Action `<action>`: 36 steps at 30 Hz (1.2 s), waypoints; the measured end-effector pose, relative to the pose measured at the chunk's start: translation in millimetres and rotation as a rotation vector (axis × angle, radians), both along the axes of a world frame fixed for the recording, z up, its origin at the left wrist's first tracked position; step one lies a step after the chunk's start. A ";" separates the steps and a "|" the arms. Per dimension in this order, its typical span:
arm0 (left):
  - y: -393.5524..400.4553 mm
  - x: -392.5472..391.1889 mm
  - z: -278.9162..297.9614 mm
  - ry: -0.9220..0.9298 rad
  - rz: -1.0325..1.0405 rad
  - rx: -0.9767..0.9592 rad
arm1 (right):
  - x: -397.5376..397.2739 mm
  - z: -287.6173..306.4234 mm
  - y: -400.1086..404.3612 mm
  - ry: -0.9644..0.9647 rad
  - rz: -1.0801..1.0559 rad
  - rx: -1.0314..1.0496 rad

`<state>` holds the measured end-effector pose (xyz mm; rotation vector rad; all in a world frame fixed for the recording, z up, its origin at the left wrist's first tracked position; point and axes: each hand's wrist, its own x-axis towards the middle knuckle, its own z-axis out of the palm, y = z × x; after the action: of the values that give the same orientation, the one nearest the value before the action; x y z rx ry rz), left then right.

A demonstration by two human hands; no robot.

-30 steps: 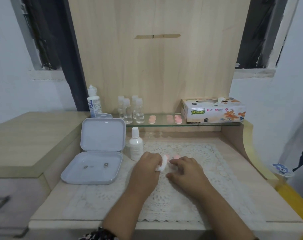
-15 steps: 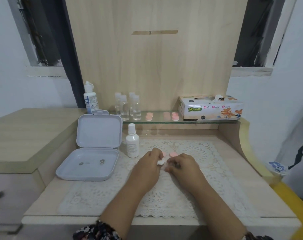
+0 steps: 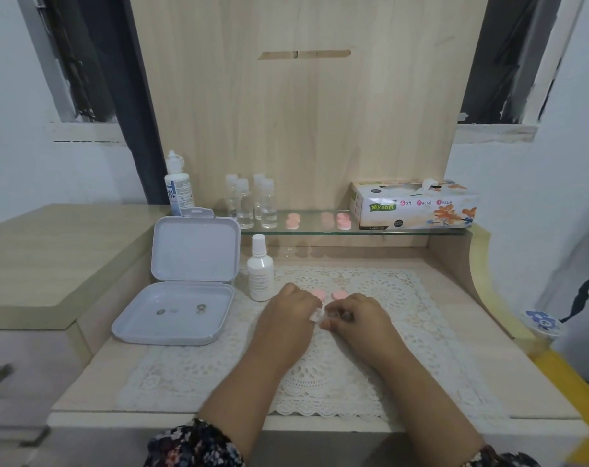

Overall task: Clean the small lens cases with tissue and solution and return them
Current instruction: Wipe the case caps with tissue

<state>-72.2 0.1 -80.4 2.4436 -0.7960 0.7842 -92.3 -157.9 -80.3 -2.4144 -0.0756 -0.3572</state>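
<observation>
Pink round lens-case caps (image 3: 329, 294) lie on the white lace mat (image 3: 370, 375) just beyond the hands. Left hand (image 3: 288, 318) pinches a small white tissue wad (image 3: 316, 315) in its grip — right hand (image 3: 362, 318), fingers curled, meets it, though what it pinches is hidden. White solution bottle (image 3: 260, 274) stands upright on the bench just left.

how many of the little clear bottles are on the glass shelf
4, clustered at the left part of the glass shelf: two in front and two just behind them. They overlap, so another could be hidden behind.
</observation>
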 end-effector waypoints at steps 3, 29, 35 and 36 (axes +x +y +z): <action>0.8 -1.2 -1.6 -0.046 0.019 0.063 | 0.6 -0.2 -0.1 -0.007 -0.004 0.003; 7.8 -11.7 5.0 0.202 0.019 -0.057 | 1.4 -0.3 -0.9 0.007 -0.006 -0.020; -2.6 -24.5 16.3 0.046 0.112 0.106 | 2.1 -2.1 -0.8 0.011 -0.006 -0.007; -4.4 -23.6 15.7 0.071 0.115 0.116 | 2.0 -2.0 -0.6 0.006 -0.006 -0.007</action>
<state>-95.8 -4.3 -64.7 2.6248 -0.6970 0.7063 -90.4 -158.5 -82.3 -2.4231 -0.0663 -0.3526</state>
